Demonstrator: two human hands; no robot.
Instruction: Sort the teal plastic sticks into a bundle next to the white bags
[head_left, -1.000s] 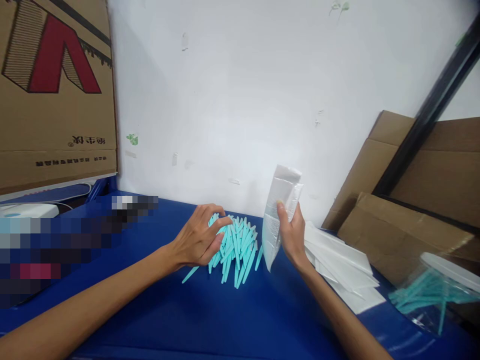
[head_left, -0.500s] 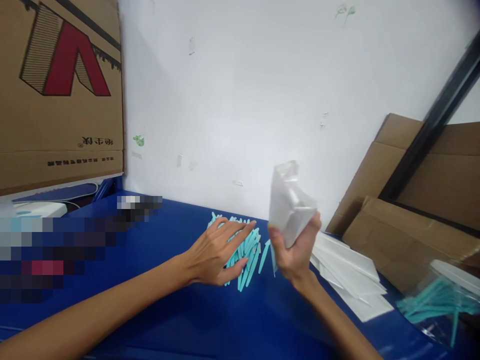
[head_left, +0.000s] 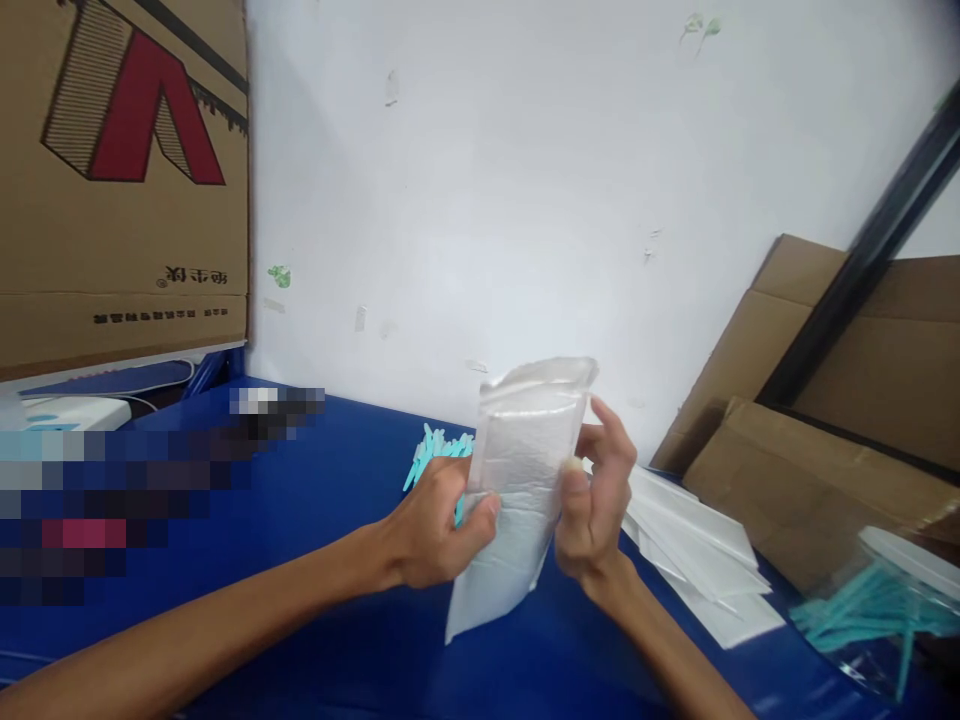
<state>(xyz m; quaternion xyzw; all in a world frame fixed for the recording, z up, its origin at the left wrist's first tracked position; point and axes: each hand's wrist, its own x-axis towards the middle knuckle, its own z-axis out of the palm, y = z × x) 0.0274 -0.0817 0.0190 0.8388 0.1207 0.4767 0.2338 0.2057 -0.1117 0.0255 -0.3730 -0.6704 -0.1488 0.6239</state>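
Note:
A white, translucent resealable pouch (head_left: 525, 490) is held up over the table, its top edge toward the wall. My left hand (head_left: 442, 525) grips its left side, thumb lying across the front. At the right edge, my right hand (head_left: 596, 500) pinches the pouch between thumb and fingers. Behind the pouch and my left hand lies a pile of turquoise plastic sticks (head_left: 435, 450), partly hidden. Whether anything is inside the pouch I cannot tell.
Several flat white pouches (head_left: 712, 560) lie fanned out on the blue table (head_left: 322, 620) at right. Beside them stands a clear tub (head_left: 877, 610) of turquoise sticks. Folded cardboard (head_left: 810, 490) leans behind. A large printed carton (head_left: 142, 230) stands at the left, near a pixelated area.
The pouch has come left and lower, its broad face now turned toward me. My left hand has left the pile of sticks and taken hold of the pouch's left side.

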